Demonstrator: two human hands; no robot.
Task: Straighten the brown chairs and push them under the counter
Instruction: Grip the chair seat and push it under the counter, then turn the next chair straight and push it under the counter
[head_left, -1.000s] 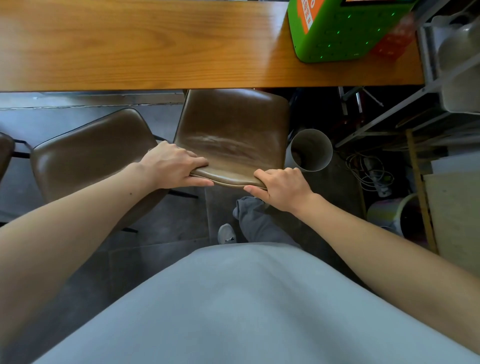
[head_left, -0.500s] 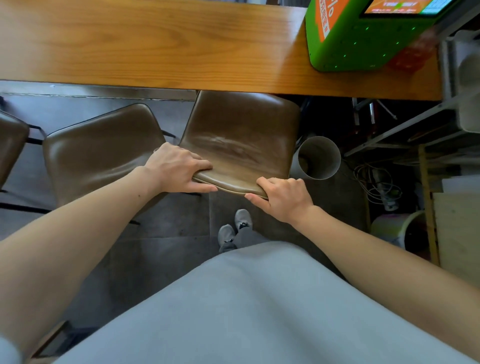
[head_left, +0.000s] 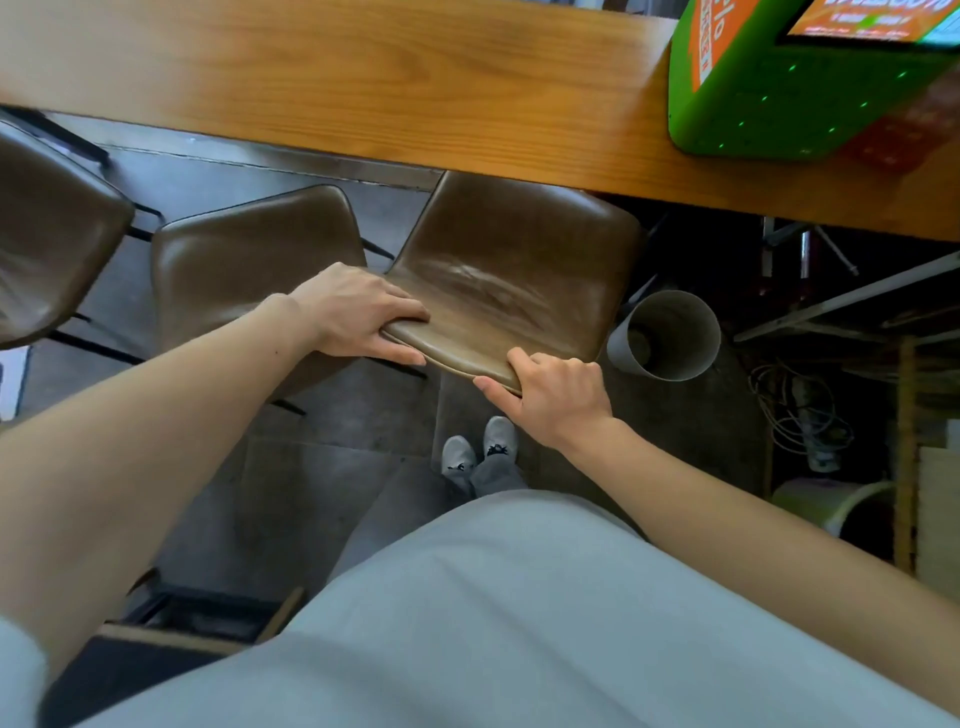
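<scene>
The rightmost brown chair (head_left: 514, 291) sits with its front edge just under the table (head_left: 332, 88). The left hand (head_left: 353, 312) and right hand (head_left: 556, 395) have their fingers (head_left: 400, 312) clamped on its backrest top. Push evenly, square to the table, clear of the grey bin (head_left: 670, 338); two chairs (head_left: 249, 260) wait left.

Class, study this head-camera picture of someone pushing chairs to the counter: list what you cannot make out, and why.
- Held chair: its front is hidden under the wooden counter; legs out of sight beneath the seat.
- Leftmost chair: cut by the left edge.
- Green box: cut by the top edge, its print blurred.
- Left hand and right hand: fingertips curl under the chair's edge.
</scene>
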